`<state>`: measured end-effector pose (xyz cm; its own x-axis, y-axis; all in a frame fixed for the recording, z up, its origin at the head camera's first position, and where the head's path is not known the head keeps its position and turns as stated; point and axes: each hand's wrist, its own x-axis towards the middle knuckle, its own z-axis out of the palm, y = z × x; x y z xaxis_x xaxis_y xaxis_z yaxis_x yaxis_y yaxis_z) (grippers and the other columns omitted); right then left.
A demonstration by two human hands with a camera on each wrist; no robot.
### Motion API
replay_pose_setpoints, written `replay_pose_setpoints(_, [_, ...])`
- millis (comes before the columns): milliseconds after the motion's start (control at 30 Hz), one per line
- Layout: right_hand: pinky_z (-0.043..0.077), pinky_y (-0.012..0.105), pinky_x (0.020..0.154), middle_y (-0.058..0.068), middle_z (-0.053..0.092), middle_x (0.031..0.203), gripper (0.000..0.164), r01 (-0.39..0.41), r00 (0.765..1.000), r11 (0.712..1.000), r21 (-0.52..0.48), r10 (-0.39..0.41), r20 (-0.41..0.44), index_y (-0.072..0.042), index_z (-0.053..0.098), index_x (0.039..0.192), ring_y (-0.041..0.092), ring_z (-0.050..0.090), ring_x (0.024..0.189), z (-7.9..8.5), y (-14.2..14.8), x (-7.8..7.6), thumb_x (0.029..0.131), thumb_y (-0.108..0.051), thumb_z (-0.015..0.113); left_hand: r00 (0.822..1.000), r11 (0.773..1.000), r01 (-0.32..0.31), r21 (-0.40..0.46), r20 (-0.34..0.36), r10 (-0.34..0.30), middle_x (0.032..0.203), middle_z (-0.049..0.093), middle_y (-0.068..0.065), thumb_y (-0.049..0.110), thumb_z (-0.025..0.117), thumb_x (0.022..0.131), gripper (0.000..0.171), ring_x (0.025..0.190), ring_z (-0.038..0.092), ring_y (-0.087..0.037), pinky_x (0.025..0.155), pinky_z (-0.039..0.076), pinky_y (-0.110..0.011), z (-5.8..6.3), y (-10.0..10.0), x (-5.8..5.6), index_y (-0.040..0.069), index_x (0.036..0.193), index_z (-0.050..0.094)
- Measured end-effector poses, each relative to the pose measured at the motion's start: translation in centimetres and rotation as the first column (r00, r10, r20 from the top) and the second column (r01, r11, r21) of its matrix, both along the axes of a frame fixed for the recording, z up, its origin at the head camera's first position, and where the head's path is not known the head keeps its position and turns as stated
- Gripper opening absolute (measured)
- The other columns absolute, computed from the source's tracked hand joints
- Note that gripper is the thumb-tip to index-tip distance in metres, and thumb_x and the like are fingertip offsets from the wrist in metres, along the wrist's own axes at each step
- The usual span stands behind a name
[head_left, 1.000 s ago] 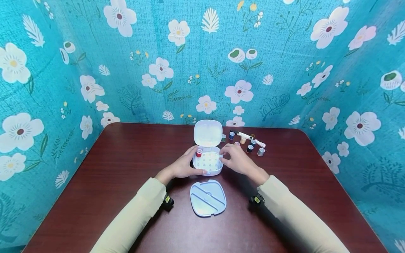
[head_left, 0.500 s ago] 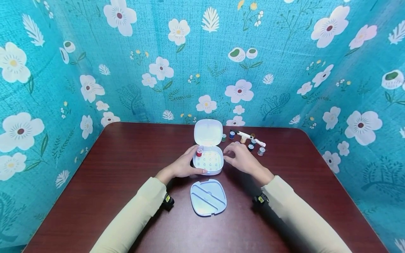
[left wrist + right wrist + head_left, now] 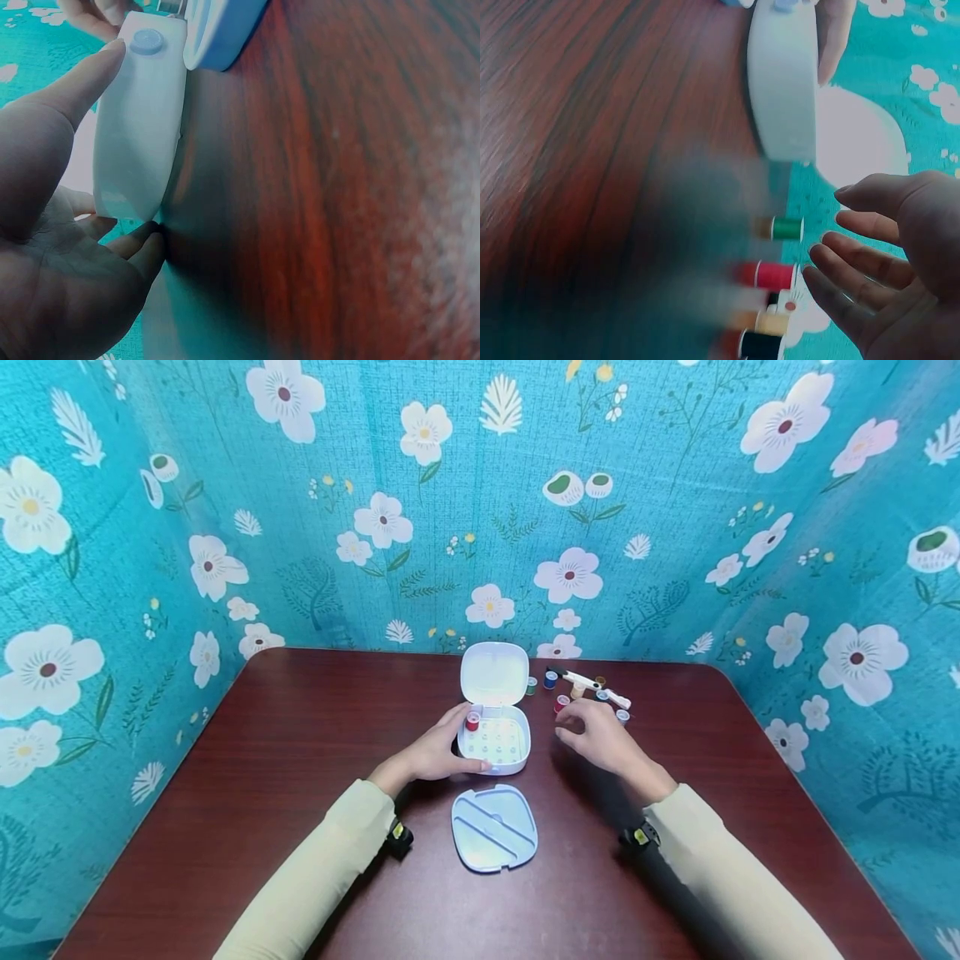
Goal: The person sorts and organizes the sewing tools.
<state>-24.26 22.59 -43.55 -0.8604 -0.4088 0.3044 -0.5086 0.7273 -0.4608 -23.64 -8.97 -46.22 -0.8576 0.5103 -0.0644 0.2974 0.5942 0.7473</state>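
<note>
Right fingers: your right hand point(image 3: 600, 739) is loose and holds nothing; the fingers point(image 3: 855, 259) are spread and slightly bent, tips short of the spools.
Change, right hand: a second ago your fingertips sat at the right rim of the sewing box point(image 3: 493, 742); now the hand has swung right, away from the box, over the loose thread spools point(image 3: 592, 693).
Nearest your right fingertips: a red spool point(image 3: 774, 274) lies just off the tips, with a green spool point(image 3: 786, 228) on the box side of it and a tan and a black spool on the other side.
Beyond the right fingers: a white pen-like tool point(image 3: 592, 685) lies on the far side of the spools.
Left fingers: your left hand point(image 3: 438, 752) grips the box, thumb point(image 3: 64, 90) along its front wall near the latch button point(image 3: 146, 40), the other fingers round its left side. It has not shifted.
Inside the box: one red spool point(image 3: 472, 722) stands at the far-left corner, just beside your left fingertips; the other pegs are bare.
Lid: it stands open, upright at the back point(image 3: 493, 674).
Nearer you than both hands: a pale blue insert tray point(image 3: 493, 827) lies flat on the dark wooden table point(image 3: 262, 793).
What this suggests: your move looks like a reach for another spool; which one, you can't yet tell.
</note>
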Motion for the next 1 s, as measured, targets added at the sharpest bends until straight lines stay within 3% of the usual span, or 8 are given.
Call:
replay_pose_setpoints(300, [0.056, 0.045, 0.078, 0.009, 0.073, 0.089, 0.014, 0.049, 0.998, 0.999, -0.003, -0.05, -0.036, 0.0, 0.076, 0.098, 0.023, 0.067, 0.082, -0.9, 2.4, 0.1, 0.086, -0.005, 0.08, 1.0, 1.0, -0.005, 0.002, 0.008, 0.005, 0.17, 0.013, -0.009, 0.046, 0.083, 0.084, 0.115, 0.151, 0.025, -0.026, 0.122, 0.025, -0.046, 0.0, 0.0, 0.2, 0.009, 0.165, 0.011])
replay_pose_setpoints(567, [0.053, 0.044, 0.075, 0.009, 0.07, 0.094, 0.019, 0.112, 0.994, 0.993, 0.038, -0.112, 0.004, -0.001, 0.076, 0.103, 0.024, 0.062, 0.081, -1.4, 4.0, 0.6, 0.087, -0.009, 0.08, 1.0, 1.0, -0.003, 0.021, 0.007, 0.003, 0.169, 0.015, -0.011, 0.044, 0.084, 0.084, 0.113, 0.15, 0.026, -0.027, 0.121, 0.026, -0.048, -0.1, 0.1, 0.4, 0.007, 0.164, 0.014])
replay_pose_setpoints(1000, [0.046, 0.041, 0.066, 0.017, 0.063, 0.101, 0.024, 0.303, 0.951, 0.95, 0.069, -0.307, 0.05, -0.004, 0.068, 0.108, 0.027, 0.056, 0.084, -1.3, 7.4, 0.4, 0.088, -0.014, 0.076, 1.0, 1.0, -0.012, -0.007, 0.025, 0.012, 0.17, 0.012, -0.009, 0.047, 0.084, 0.083, 0.116, 0.152, 0.024, -0.027, 0.122, 0.025, -0.047, 0.1, 0.1, 0.2, 0.01, 0.165, 0.011])
